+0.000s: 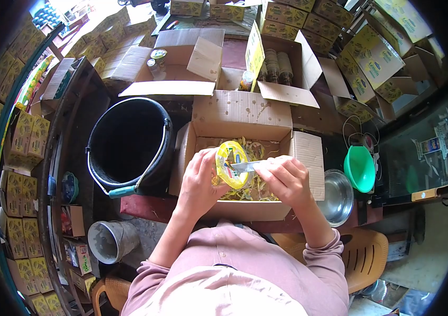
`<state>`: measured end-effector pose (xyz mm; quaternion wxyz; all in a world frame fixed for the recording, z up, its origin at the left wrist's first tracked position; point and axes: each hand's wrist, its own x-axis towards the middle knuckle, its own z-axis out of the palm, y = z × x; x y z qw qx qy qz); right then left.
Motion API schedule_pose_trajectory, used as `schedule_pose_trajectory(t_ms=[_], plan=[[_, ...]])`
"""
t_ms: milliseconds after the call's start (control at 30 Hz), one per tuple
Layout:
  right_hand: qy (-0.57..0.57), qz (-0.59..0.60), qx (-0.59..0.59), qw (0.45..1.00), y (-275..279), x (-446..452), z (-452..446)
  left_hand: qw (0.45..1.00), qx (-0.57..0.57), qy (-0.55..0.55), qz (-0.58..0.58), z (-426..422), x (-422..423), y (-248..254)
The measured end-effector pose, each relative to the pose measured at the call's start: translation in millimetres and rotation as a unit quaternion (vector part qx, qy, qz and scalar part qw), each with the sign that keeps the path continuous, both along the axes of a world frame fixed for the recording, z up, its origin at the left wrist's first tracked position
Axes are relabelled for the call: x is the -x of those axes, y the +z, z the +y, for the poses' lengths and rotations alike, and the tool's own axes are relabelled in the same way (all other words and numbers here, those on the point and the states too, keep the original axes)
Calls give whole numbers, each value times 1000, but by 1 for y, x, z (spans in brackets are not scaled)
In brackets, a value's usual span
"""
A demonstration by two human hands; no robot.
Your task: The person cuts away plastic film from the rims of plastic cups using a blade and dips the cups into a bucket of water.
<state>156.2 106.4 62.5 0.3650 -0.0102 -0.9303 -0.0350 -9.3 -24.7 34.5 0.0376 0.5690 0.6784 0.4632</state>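
Note:
My left hand (200, 181) is wrapped round a round yellow-rimmed plastic tub (241, 183), tilted up in front of me. Printed colours show within its rim; I cannot tell whether they are contents or a label. In my closed right hand (285, 180) is a knife (245, 167), its metal blade reaching across the tub's opening from the right. Both hands are above an open cardboard box (240, 108), with yellowish strips and scraps (258, 192) scattered inside it.
A black bucket (97, 158) stands left of the box. To the right are a steel bowl (347, 203) and a green bowl (360, 171). Behind are open cartons (182, 88) with jars (284, 68). A grey bucket (103, 245) and chair (366, 258) sit lower down.

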Motion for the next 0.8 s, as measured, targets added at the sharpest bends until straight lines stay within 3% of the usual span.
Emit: schedule_pose_trajectory(t_ms=[400,500,800], plan=[[10,5,-5,1000,2,2,1,999,2,-13,32,1,-1,7],[18,25,-1,1000,0,4,2,999,13,-35,-35,1,-3,10],[31,48,18,998,-10,8,4,996,43,-39,-73,0,-8,13]])
